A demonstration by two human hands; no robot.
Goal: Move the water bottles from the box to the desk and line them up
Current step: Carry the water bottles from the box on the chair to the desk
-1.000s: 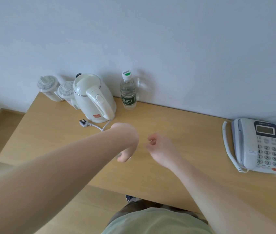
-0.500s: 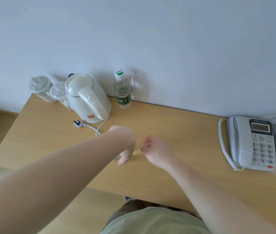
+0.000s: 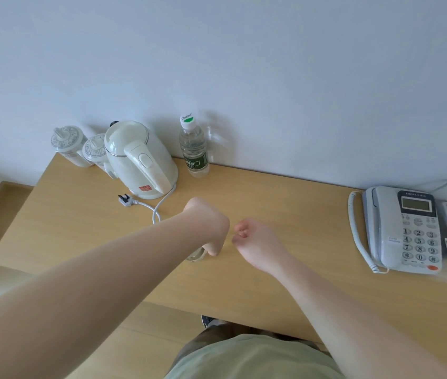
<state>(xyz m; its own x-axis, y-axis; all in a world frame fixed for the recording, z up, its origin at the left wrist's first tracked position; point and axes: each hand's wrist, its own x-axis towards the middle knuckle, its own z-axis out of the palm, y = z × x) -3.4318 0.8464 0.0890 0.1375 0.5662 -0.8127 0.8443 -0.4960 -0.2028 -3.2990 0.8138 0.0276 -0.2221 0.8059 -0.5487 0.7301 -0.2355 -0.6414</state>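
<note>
- I see one clear water bottle [image 3: 194, 149], white cap, green label, upright at the desk's [image 3: 285, 212] back edge.
- Beneath my left hand [image 3: 208, 225], probably a second bottle [image 3: 196, 255]; only clear plastic shows.

Single head view, steeply downward (and forward) over the desk [image 3: 285, 203], close above it.

L hand [image 3: 208, 225] wrist bent down, fingers curled; R hand [image 3: 255, 239] loosely fisted beside it.
</note>
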